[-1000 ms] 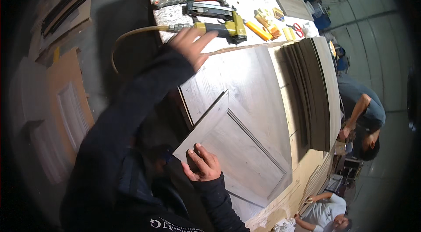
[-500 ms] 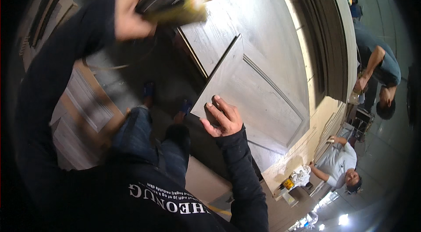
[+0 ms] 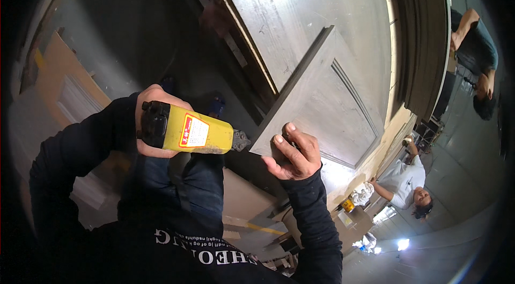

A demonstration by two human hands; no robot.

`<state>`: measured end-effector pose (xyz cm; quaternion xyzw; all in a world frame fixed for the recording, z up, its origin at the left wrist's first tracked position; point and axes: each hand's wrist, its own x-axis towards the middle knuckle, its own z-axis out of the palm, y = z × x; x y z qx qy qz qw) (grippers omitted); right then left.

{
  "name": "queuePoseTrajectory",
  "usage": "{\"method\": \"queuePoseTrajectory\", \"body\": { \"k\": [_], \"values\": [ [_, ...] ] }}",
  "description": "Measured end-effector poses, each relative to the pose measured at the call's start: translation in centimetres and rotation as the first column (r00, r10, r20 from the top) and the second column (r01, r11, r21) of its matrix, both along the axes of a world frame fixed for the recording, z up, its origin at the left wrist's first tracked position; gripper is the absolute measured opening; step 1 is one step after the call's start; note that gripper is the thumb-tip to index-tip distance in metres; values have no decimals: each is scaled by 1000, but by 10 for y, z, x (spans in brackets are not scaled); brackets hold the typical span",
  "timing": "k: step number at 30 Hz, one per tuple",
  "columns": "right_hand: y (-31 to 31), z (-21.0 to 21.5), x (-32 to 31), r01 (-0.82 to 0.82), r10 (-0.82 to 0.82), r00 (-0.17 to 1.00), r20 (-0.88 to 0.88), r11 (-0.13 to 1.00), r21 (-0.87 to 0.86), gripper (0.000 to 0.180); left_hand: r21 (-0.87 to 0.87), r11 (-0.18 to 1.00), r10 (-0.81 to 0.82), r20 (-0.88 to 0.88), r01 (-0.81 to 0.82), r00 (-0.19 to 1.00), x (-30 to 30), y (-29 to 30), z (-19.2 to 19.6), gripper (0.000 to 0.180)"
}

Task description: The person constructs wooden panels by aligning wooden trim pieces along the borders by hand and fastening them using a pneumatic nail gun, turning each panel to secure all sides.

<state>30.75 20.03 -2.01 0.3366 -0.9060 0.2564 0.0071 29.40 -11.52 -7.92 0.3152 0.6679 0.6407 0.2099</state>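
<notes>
A second ago the left hand (image 3: 153, 123) was stretched out to the yellow nail gun (image 3: 188, 133) lying among the tools at the far end of the tabletop (image 3: 300, 10); now the gun is off the surface and held close to the body, so the tool is in hand and brought near the piece being worked. The left fingers are wrapped shut around its body, the black end at nine o'clock and the metal nose pointing toward three o'clock.

The grey framed panel (image 3: 327, 101) lies at one o'clock from the gun, its near corner overhanging the tabletop edge. The right hand (image 3: 295, 155) keeps hold of that corner as before: thumb and fingers (image 3: 279, 142) pinch the lower edge, closed on the panel. The gun's nose sits just beside this corner, at nine o'clock from the right hand, near it but apart.

A stack of dark boards (image 3: 424, 37) stands at two o'clock. Two other people are at the right, one bending at the stack, one lower down in a white shirt.
</notes>
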Motion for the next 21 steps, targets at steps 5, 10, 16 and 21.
{"method": "queuePoseTrajectory", "body": {
  "k": [5, 10, 16, 21],
  "values": [
    [3, -6, 2, 3, -2, 999, -33, 999, 32, 37, 146, 989, 14, 53, -22, 998, 8, 10, -27, 30],
    [7, -9, 2, -16, 17, 998, -65, 1000, 16, 38, 247, 949, 210, -32, -196, 977, 16, 19, -36, 27],
    [1, -11, -1, -18, 17, 997, -73, 1000, -12, 39, 505, 819, 433, -236, -271, 870, 33, 29, -78, 29],
    [-6, 7, -1, -14, 14, 1000, -15, 1000, 3, 32, 129, 921, 351, 131, -367, 927, 42, 6, -14, 28]
  ]
}}
